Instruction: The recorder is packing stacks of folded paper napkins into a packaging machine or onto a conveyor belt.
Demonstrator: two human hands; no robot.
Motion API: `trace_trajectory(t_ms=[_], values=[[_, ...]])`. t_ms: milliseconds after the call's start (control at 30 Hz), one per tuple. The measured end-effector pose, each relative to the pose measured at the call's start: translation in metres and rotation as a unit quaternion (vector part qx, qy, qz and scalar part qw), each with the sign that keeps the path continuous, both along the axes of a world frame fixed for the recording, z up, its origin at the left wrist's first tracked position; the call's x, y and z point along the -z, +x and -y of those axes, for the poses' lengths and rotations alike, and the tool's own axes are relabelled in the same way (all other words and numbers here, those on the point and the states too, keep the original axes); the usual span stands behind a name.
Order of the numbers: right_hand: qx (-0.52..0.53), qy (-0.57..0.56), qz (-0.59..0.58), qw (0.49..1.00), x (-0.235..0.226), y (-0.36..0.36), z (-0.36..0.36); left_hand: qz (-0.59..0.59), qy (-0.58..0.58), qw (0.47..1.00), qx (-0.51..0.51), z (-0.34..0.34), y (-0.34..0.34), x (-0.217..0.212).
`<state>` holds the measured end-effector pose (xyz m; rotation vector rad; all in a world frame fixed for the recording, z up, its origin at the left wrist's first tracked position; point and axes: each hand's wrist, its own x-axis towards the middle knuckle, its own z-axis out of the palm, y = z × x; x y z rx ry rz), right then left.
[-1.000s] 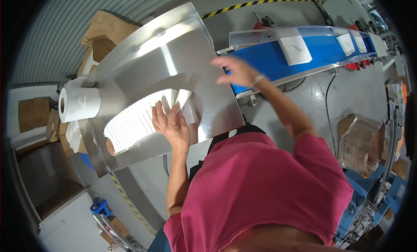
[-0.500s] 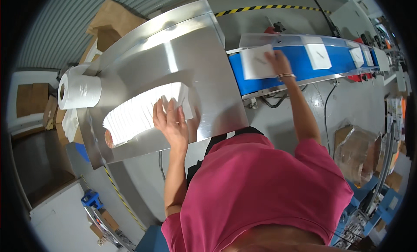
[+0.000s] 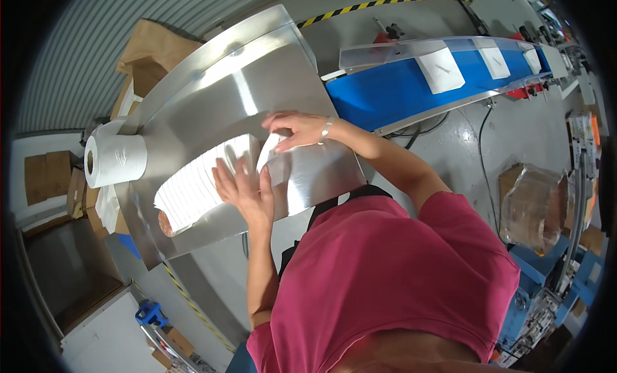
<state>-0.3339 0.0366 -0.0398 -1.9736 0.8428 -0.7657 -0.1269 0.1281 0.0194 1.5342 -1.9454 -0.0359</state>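
Note:
A curved row of flat white packets (image 3: 193,180) stands on edge, pressed together, on a shiny metal table (image 3: 315,173). My left hand (image 3: 247,196) rests on the near side of the row toward its right end, fingers spread. At that end my right hand (image 3: 297,130) grips a white packet (image 3: 268,153) by its upper edge, fingers bent over it. This packet leans a little apart from the row. A reddish-brown piece (image 3: 165,224) shows at the row's left end; what it is I cannot tell.
A blue conveyor belt (image 3: 379,96) meets the table on the right and carries several spaced white packets (image 3: 441,69), behind a clear side guard (image 3: 392,53). A large white roll (image 3: 119,159) sits at the table's left edge. Cardboard boxes (image 3: 48,177) stand beyond it.
My right hand has come left from a packet on the belt to the row's right end. My left hand stays on the row. The packets on the belt lie in different spots.

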Motion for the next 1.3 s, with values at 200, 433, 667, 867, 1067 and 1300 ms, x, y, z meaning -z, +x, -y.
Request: trace_trajectory(t_ms=[200,433,667,867,1067,1300], values=[[0.315,0.232,0.062,0.918,0.032,-0.106,-0.025,0.015,-0.003,1.0,-0.016,0.002,0.017,0.005],[0.56,-0.1,-0.375,0.732,-0.008,-0.155,-0.027,0.012,0.006,1.0,-0.027,0.002,0.013,0.001],[0.042,-0.011,-0.023,0.999,-0.026,0.013,0.0,0.018,0.035,0.999,0.006,0.002,0.014,0.001],[0.061,0.246,0.022,0.967,-0.02,-0.004,-0.007,0.016,0.016,0.999,-0.044,0.003,0.029,0.011],[0.302,0.276,0.15,0.9,0.069,-0.148,-0.02,0.032,-0.005,0.999,-0.033,0.004,0.033,0.007],[0.501,-0.232,-0.309,0.775,0.008,-0.135,-0.017,0.004,0.0,0.999,-0.032,0.004,0.031,0.003]])
